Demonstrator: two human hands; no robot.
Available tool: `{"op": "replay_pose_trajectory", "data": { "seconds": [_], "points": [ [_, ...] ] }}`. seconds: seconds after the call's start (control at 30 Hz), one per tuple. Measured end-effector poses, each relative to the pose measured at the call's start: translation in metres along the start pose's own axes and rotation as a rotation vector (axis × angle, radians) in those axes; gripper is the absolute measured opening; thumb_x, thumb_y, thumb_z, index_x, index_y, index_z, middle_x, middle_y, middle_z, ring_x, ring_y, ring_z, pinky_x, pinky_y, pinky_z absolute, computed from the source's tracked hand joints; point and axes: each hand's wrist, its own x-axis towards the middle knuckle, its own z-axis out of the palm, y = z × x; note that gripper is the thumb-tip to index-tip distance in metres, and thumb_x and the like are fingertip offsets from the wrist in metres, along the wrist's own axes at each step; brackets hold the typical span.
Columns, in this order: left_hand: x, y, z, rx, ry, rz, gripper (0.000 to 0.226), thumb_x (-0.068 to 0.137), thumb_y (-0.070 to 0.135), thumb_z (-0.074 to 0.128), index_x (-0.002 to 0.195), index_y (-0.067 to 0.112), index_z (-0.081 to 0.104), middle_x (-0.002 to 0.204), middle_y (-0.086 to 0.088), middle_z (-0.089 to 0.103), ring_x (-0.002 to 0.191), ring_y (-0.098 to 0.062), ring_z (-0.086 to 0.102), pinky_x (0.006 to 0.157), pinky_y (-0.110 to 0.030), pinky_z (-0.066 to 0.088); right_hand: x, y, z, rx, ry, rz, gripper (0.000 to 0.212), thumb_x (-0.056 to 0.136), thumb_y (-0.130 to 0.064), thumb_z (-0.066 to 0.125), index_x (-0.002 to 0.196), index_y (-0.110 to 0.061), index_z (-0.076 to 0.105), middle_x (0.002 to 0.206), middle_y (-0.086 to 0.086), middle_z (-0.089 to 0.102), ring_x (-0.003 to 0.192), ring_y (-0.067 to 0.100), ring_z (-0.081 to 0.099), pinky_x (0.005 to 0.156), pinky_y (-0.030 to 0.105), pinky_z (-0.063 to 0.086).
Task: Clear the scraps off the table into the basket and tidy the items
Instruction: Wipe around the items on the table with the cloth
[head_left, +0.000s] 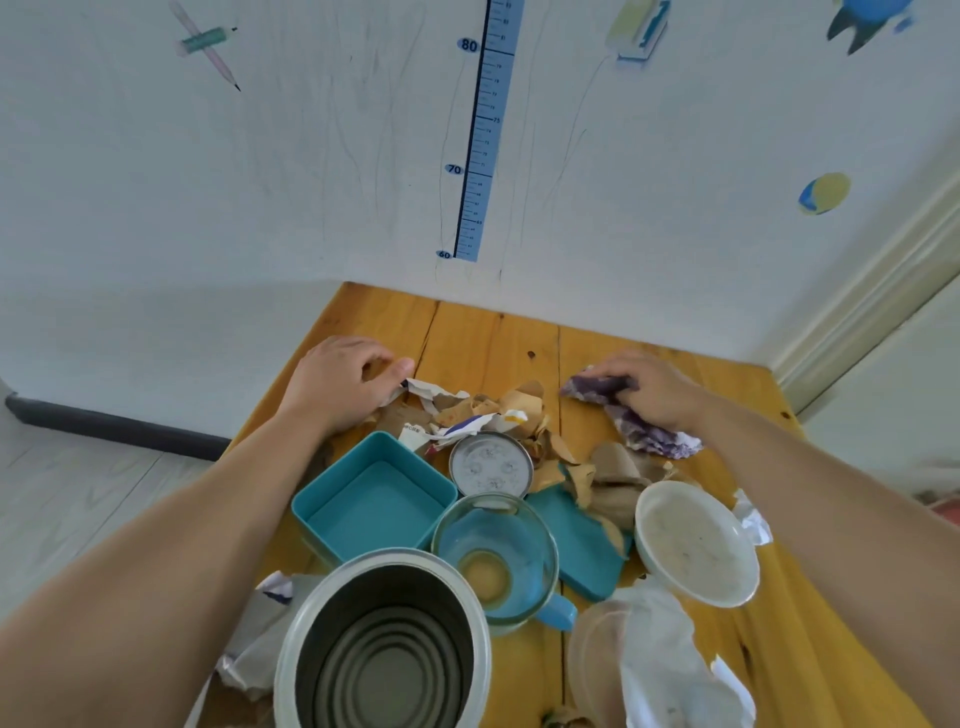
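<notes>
A heap of torn brown and white paper scraps (498, 415) lies across the middle of the wooden table (478, 332). My left hand (337, 382) rests curled on the left end of the heap, fingers touching a white scrap. On the right, my right hand (649, 392) is closed on a crumpled purple wrapper (644, 434) that lies on the table. No basket is in view.
In front of the scraps stand a teal square box (374, 499), its teal lid (576, 545), a small round tin (491, 465), a glass cup (496, 556), a white bowl (696, 543) and a large metal can (384, 644). Crumpled white paper (670, 670) lies near me.
</notes>
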Motion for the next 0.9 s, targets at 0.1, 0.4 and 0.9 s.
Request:
{"op": "replay_pose_trajectory", "data": {
  "seconds": [0.1,0.4,0.9],
  "points": [
    [0.000,0.000,0.000,0.003,0.001,-0.007,0.053,0.088,0.057,0.036,0.114,0.018,0.060,0.128,-0.003,0.057,0.120,-0.021,0.046,0.098,-0.040,0.034,-0.009,-0.025,0.003,0.030,-0.114,-0.064,0.052,0.081,0.013,0.044,0.115,-0.022,0.062,0.122,-0.001,0.049,0.113,0.013,0.043,0.098,0.021,0.029],
    [0.002,-0.003,0.000,-0.015,-0.003,0.001,0.052,0.087,0.058,0.037,0.111,0.018,0.061,0.121,-0.002,0.060,0.114,-0.022,0.049,0.094,-0.039,0.037,-0.054,0.012,-0.052,0.162,0.424,0.068,0.056,0.072,0.020,0.046,0.107,-0.020,0.067,0.105,-0.003,0.059,0.103,0.014,0.053,0.091,0.014,0.032],
    [0.000,0.003,-0.004,0.037,-0.061,-0.018,0.077,0.074,0.072,0.019,0.119,0.023,0.057,0.137,-0.004,0.049,0.127,-0.025,0.040,0.103,-0.048,0.031,-0.106,0.050,0.015,0.116,0.401,0.304,0.055,0.071,0.012,0.045,0.097,-0.029,0.069,0.108,-0.008,0.058,0.106,0.013,0.050,0.090,0.024,0.034]
  ]
}}
